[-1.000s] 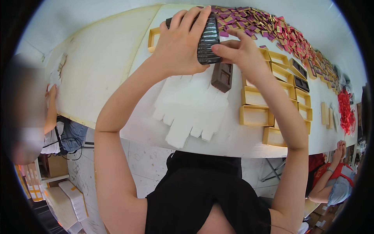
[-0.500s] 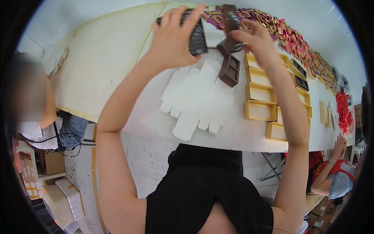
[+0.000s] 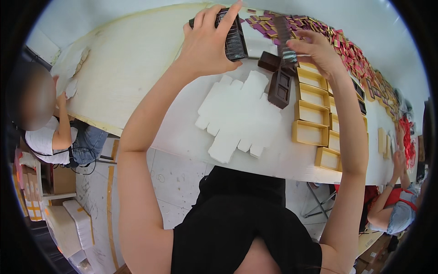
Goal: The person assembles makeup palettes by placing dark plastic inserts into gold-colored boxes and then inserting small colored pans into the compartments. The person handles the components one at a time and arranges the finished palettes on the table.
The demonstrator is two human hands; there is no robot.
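Observation:
My left hand [image 3: 205, 43] is wrapped round a stack of dark brown plastic insert trays [image 3: 235, 39] at the far side of the table. To its right, my right hand [image 3: 317, 50] has its fingers curled at a motion-blurred dark brown insert tray [image 3: 283, 34], which it appears to grip by the near edge. Just below these fingers lie a dark tray piece [image 3: 269, 61] and a two-compartment dark brown insert tray [image 3: 280, 89]. Flat white die-cut cartons [image 3: 239, 116] are spread nearer to me, beneath both hands.
Rows of shallow gold boxes [image 3: 311, 132] stand right of the cartons, partly behind my right forearm. Many small purple, red and gold wrapped pieces [image 3: 335, 43] are heaped along the far right. Red ribbon [image 3: 409, 146] lies farther right. A person sits at each side.
My right hand and its blurred tray have shifted right and slightly down in view. My left hand stays on the stack. The view has turned slightly, and the person at left has moved their hands.

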